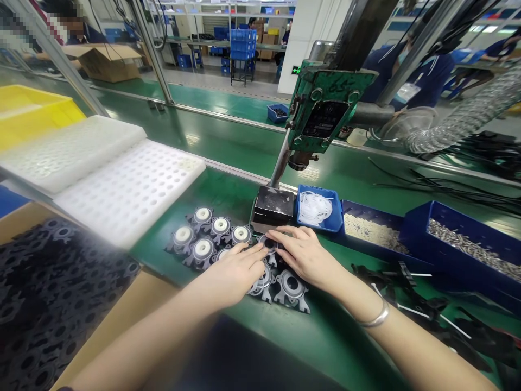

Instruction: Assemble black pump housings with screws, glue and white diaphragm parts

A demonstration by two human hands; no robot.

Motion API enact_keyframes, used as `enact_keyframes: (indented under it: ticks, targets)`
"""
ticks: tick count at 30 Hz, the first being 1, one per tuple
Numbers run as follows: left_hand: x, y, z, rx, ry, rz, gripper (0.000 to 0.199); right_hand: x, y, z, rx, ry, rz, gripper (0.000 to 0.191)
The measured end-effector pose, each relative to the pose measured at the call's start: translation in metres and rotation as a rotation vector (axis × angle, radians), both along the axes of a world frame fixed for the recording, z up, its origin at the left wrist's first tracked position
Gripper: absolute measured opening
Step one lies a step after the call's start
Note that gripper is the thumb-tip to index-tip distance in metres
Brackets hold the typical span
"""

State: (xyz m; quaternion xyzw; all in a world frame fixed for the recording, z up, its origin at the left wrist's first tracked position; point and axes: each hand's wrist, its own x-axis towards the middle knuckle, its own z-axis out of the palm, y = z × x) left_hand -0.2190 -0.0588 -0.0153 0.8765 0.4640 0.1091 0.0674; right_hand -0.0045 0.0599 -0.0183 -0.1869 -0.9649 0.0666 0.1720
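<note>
Several black parts with round centres lie in rows on the green bench. Those on the left carry white rings, such as this white-ringed part (203, 248); a black part (292, 285) at the front right has an open dark centre. My left hand (238, 271) reaches over the middle of the rows, palm down, fingers stretched toward one black part (269, 244) by the press base. My right hand (303, 252) touches the same part from the right, its fingers spread and curved. Both hands' fingertips almost meet there. Neither hand is closed around anything.
A green press (329, 108) stands on a black block (274, 203) behind my hands. Blue bins (337, 220) with white rings, pale pieces and screws stand right. White perforated trays (134, 184) and a box of black parts (52, 293) are left. People stand in the background.
</note>
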Motion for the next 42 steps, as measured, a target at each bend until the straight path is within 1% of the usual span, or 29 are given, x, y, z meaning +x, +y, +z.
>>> enact_keyframes:
  ticks: [5,8,13,15,17,19,20,22,24,26,28,30,33,36,39,42]
  targets:
    - [0.005,-0.001,0.004,-0.049,0.018,0.019,0.029,0.017,-0.012,0.003,-0.029,0.038,-0.038,0.032]
    - [0.006,-0.002,0.004,-0.043,0.022,0.02,0.029,0.023,-0.024,0.006,-0.024,0.053,-0.016,0.032]
    - [0.006,-0.002,0.003,-0.027,-0.015,0.016,0.028,0.022,-0.038,0.002,0.004,0.04,0.012,0.035]
    - [0.005,-0.002,0.001,-0.011,-0.046,0.017,0.026,0.02,-0.04,0.001,-0.01,0.028,0.033,0.036]
    - [0.004,-0.001,-0.001,0.022,-0.105,0.026,0.026,0.017,-0.041,0.005,-0.051,0.042,0.037,0.036]
    - [0.004,0.0,-0.001,0.077,-0.191,0.063,0.025,0.015,-0.041,0.014,-0.127,0.115,-0.019,0.036]
    - [0.005,0.001,0.0,0.113,-0.236,0.092,0.024,0.014,-0.042,0.02,-0.19,0.172,-0.06,0.035]
    - [0.01,0.001,0.004,0.175,-0.303,0.148,0.022,0.012,-0.044,0.033,-0.382,0.277,-0.1,0.031]
    - [0.016,0.002,0.009,0.204,-0.322,0.18,0.022,0.011,-0.046,0.042,-0.611,0.319,-0.089,0.029]
    - [0.023,0.003,0.011,0.215,-0.31,0.185,0.022,0.01,-0.048,0.045,-0.77,0.331,-0.114,0.029]
    - [0.027,0.004,0.011,0.234,-0.296,0.173,0.021,0.01,-0.048,0.043,-0.836,0.368,-0.177,0.032]
    - [0.029,0.006,0.01,0.253,-0.297,0.161,0.021,0.012,-0.047,0.04,-0.858,0.39,-0.194,0.032]
    - [0.033,0.008,0.008,0.268,-0.302,0.158,0.024,0.015,-0.048,0.038,-0.861,0.351,-0.164,0.031]
    - [0.038,0.01,0.008,0.284,-0.291,0.148,0.027,0.017,-0.046,0.039,-0.836,0.333,-0.192,0.039]
    - [0.039,0.013,0.009,0.315,-0.299,0.142,0.028,0.023,-0.036,0.036,-0.808,0.363,-0.279,0.043]
    - [0.034,0.015,0.008,0.365,-0.334,0.175,0.027,0.032,-0.021,0.025,-0.671,0.336,-0.409,0.044]
